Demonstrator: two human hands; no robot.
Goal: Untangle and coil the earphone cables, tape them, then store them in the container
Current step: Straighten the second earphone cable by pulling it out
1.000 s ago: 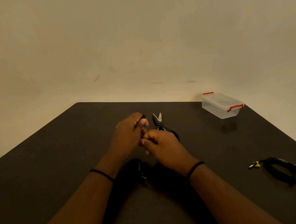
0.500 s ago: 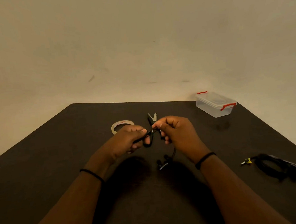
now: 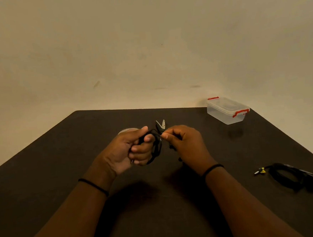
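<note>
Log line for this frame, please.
stage: coiling | left hand: holds earphone cable coil | right hand: pinches cable | container: lid on

A black earphone cable point(image 3: 155, 148) was held above the dark desk point(image 3: 44, 172) in both hands. The left hand point(image 3: 128, 151) was closed around the looped cable; the right hand point(image 3: 186, 144) pinched a strand at its fingertips. Scissors point(image 3: 160, 125) were seen just beyond the hands, blades parted. A lidded clear container point(image 3: 227, 110) stood at the far right corner. A second coiled black cable point(image 3: 293, 179) lay at the right edge.
</note>
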